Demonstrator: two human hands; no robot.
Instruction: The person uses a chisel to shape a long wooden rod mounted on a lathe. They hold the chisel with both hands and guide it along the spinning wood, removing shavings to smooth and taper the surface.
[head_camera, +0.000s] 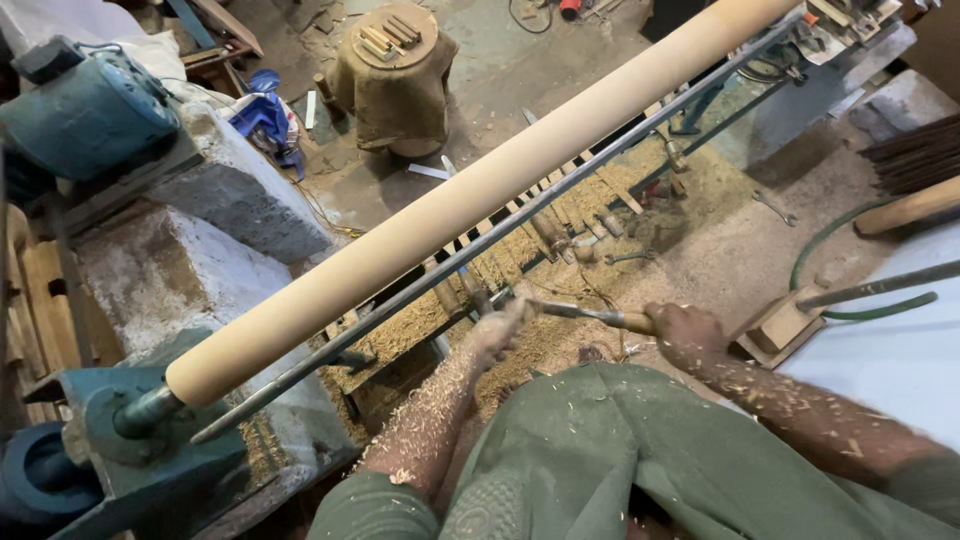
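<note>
A long pale wooden cylinder (470, 195) is mounted on a lathe, running from lower left to upper right. A thin metal tool-rest bar (520, 225) lies alongside it. My left hand (500, 325), dusted with shavings, grips the metal shaft of a turning chisel (580, 314) near the bar. My right hand (685, 333) holds the chisel's wooden handle end. The chisel's tip points toward the bar and cylinder; the tip is hidden by my left hand.
A teal lathe headstock (130, 440) and motor (85, 110) stand at left on concrete blocks (230, 200). Sawdust and several spare chisels (590, 235) lie under the cylinder. A cloth-covered stump (395, 75) stands beyond. A green hose (830, 245) and wooden block (785, 325) lie at right.
</note>
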